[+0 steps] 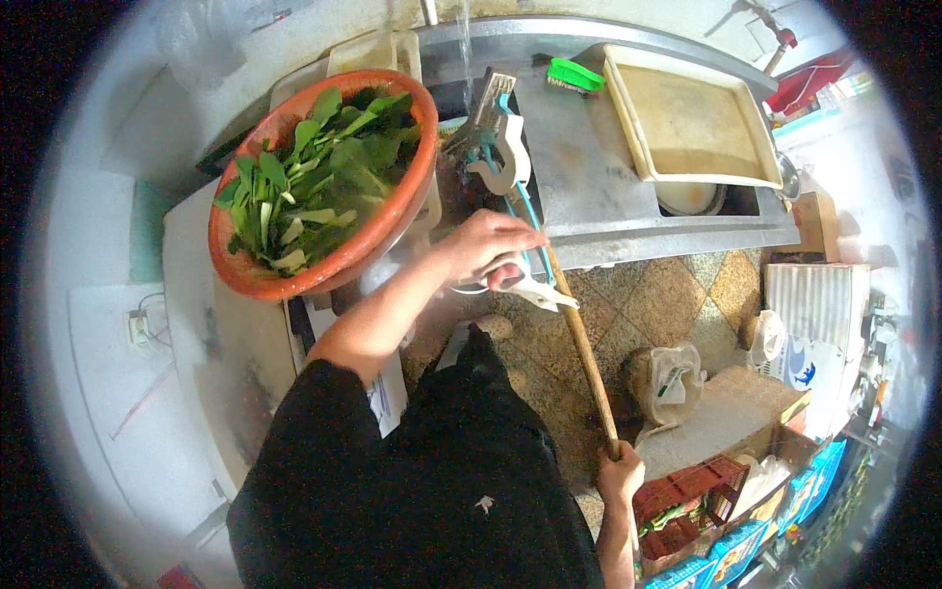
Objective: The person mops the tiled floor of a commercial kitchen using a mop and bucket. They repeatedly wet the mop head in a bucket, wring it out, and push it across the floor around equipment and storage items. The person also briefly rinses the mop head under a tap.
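Note:
My right hand [620,471] grips the lower end of a long wooden pole [589,361] that slants up toward the sink. At the pole's upper part is a white and light-blue plastic mechanism [509,158], with a wet, dark mop-like head [482,121] beyond it by the running water [464,44]. My left hand [489,247] is closed around a white plastic lever [533,288] beside the pole. Left of the mop, an orange plastic basket [324,283] holds leafy green vegetables [316,177].
A green scrubbing brush [574,74] and a shallow cream tray [695,121] lie on the metal counter [589,199]. A bag-lined bin [666,386], a cardboard box [736,412] and a dark red crate [688,489] stand on the right.

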`<state>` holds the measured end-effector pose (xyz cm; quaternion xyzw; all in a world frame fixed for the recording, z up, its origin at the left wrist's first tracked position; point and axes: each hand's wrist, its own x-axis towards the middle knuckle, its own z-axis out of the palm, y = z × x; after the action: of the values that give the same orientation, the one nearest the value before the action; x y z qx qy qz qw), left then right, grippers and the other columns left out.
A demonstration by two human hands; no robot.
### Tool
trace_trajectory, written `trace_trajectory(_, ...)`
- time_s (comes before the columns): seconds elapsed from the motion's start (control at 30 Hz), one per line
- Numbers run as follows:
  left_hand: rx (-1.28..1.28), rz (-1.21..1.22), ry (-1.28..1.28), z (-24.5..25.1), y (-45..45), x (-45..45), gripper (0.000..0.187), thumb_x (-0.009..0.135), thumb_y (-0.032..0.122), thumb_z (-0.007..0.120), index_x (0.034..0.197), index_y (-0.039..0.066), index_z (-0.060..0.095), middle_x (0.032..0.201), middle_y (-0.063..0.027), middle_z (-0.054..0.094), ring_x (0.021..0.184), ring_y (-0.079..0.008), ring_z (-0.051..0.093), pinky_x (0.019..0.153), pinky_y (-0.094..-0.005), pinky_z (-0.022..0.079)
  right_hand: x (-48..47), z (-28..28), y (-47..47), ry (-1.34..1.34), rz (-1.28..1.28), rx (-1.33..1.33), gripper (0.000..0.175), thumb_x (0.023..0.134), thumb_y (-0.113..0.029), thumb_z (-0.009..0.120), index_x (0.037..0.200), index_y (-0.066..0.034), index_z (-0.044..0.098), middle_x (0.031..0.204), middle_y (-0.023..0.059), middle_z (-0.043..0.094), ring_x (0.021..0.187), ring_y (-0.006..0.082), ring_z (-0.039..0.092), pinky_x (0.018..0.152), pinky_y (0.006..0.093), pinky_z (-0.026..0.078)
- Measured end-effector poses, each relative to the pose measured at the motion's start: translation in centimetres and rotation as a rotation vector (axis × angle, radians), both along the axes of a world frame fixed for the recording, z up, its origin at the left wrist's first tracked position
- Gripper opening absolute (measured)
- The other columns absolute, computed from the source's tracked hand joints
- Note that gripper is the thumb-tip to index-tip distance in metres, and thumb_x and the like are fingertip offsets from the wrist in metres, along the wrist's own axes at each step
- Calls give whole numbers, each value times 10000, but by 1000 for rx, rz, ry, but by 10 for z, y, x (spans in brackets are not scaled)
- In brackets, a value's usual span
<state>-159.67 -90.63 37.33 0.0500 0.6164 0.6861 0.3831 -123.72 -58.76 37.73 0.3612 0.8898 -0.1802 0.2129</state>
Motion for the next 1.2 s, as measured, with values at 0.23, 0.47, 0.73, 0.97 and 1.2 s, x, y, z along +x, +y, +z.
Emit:
trace_trajectory(0.23, 486, -303, 152, -29, 39, 48, 415, 1079, 388, 504, 1074, 70, 771, 913, -88, 747, 890, -172, 701, 890, -323, 515, 4, 1, 3, 14, 85, -144, 243, 815, -238, 792, 1026, -142, 721, 848, 168, 724, 785, 383, 698, 712, 464, 540)
trace_trajectory(0.47, -175, -197, 720, -5, 91, 106, 356, 1032, 262, 567, 757, 40, 614, 676, -190, 662, 626, -412, 669, 606, -510, 521, -11, -9, -29, -104, 76, -115, 287, 836, -286, 788, 978, -45, 724, 844, 179, 727, 832, 362, 723, 733, 449, 536)
trace_trajectory(0.73, -190, -29, 866, -48, 91, 95, 322, 992, 205, 634, 731, 33, 556, 624, -195, 595, 598, -439, 624, 557, -528, 477, -45, -32, -70, -59, 48, -228, 307, 825, -287, 785, 1032, -64, 741, 871, 186, 731, 845, 372, 721, 748, 446, 542)
trace_trajectory(0.97, -480, 225, 790, -9, 10, 3, 163, 973, 183, 661, 1078, 65, 699, 1034, -148, 724, 993, -287, 719, 840, -391, 575, -56, -14, -59, -52, 43, -165, 328, 833, -296, 795, 1092, -103, 738, 894, 174, 741, 880, 373, 722, 775, 453, 550)
trace_trajectory(1.2, -543, 341, 1317, 22, 25, 24, 460, 865, 97, 720, 1317, 107, 630, 1409, -168, 505, 1385, -398, 454, 1146, -533, 361, -28, -1, -38, 178, 126, 182, 248, 796, -126, 734, 1037, -176, 705, 921, 83, 742, 794, 337, 716, 692, 453, 577)
